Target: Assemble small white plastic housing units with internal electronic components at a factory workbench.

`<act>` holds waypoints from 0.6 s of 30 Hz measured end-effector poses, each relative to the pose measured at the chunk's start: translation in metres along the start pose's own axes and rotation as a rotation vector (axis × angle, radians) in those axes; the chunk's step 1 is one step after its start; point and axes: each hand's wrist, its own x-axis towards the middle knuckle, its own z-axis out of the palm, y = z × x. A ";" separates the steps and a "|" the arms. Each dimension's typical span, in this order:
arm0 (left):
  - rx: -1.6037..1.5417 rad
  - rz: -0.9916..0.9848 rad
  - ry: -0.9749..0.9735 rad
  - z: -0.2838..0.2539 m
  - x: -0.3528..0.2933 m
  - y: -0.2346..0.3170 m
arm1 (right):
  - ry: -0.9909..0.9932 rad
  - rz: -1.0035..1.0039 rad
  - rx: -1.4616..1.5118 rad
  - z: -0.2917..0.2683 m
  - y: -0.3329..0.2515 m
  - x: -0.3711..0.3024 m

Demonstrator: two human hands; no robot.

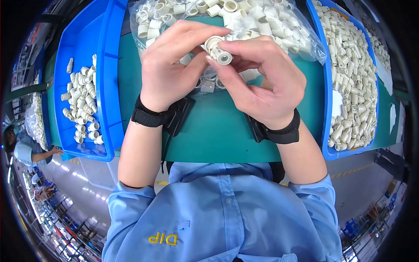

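Above the far part of the green work table, my two hands meet at a small white plastic piece. My left hand [168,65] is closed, thumb and forefinger pinching a wider white plastic collar [212,41]. Between the thumb and fingers of my right hand [268,83] is a narrower white plastic cylinder [224,57], its round end with a dark centre facing me. Collar and cylinder touch; my fingers hide how far one sits inside the other. Just beyond my hands lies a clear plastic bag [312,46] full of loose white collars [257,15].
A blue bin [111,87] at the left holds several white plastic pieces. Another blue bin [326,109] at the right is heaped with small white cylinders [353,87]. The green table [218,142] ends at my waist. A person [28,150] is at the far left.
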 end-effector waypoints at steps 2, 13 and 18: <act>-0.033 -0.036 0.006 0.000 0.000 0.001 | 0.014 -0.046 0.027 0.000 0.002 0.002; -0.044 -0.058 0.012 -0.002 -0.002 0.003 | -0.065 -0.087 -0.066 -0.005 -0.003 0.001; -0.091 -0.035 0.050 0.001 -0.002 -0.003 | -0.094 -0.089 -0.070 -0.009 0.001 0.001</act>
